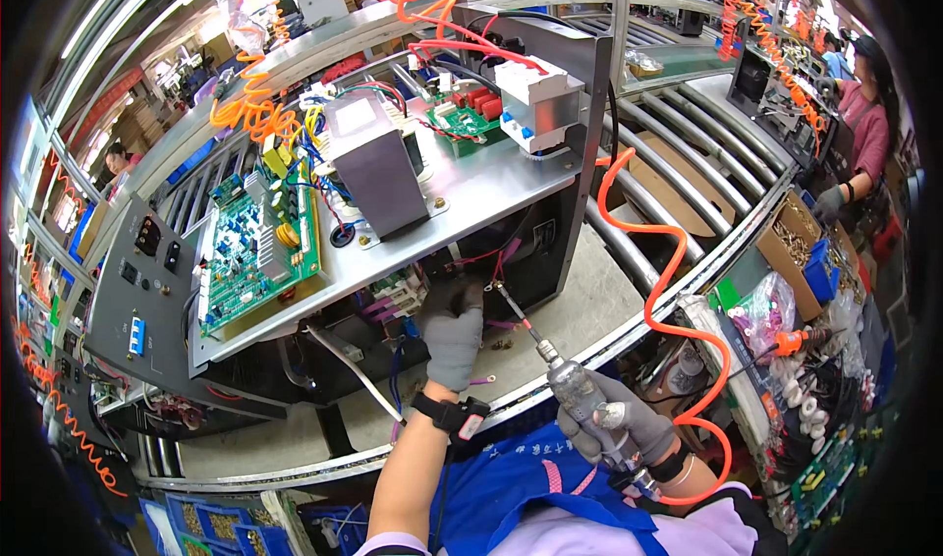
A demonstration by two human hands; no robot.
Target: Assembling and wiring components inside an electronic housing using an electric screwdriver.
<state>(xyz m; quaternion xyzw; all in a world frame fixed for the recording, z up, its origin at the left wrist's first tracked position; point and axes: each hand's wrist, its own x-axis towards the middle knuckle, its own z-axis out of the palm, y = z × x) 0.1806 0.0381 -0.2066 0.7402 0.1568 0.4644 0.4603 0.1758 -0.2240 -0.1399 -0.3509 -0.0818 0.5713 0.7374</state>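
Observation:
My right hand (629,414), in a grey glove, grips a pneumatic screwdriver (580,389) with an orange air hose (678,322). Its long bit points up and left into the lower bay of an open metal chassis (491,197). Beside the bit tip my left hand (454,340), also gloved, reaches under the shelf with fingers bent together; what they hold, if anything, is hidden. Thin red and purple wires (506,253) run close to the tip. On the shelf sit a green circuit board (260,261), a dark transformer (378,168) and a white-and-grey block (540,104).
The chassis stands on a bench, with a roller conveyor (678,173) behind and right. Coiled orange hoses (257,104) hang overhead. Right are a cardboard box (791,227) of small parts and a blue bin (818,271). Another person (869,124) works at the far right.

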